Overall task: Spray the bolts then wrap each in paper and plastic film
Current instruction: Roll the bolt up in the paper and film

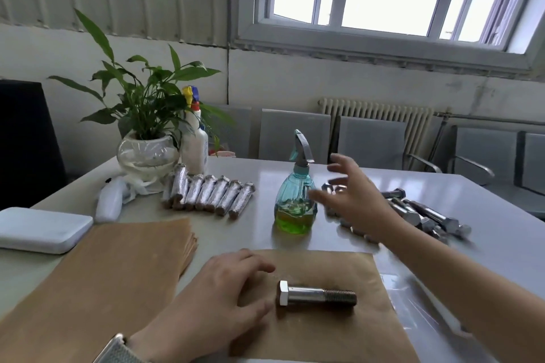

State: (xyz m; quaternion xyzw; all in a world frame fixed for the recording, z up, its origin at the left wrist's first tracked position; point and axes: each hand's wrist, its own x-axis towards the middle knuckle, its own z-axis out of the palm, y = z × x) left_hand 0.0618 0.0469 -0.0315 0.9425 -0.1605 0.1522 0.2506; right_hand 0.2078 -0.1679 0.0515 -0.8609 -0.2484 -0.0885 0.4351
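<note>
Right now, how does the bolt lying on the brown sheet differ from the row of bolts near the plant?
The bolt on the brown sheet is bare metal, hex head and thread showing; the row of bolts is wrapped in shiny film. The bare bolt lies alone beside the left hand; the wrapped ones lie packed side by side near the plant. All lie flat on the table.
</note>
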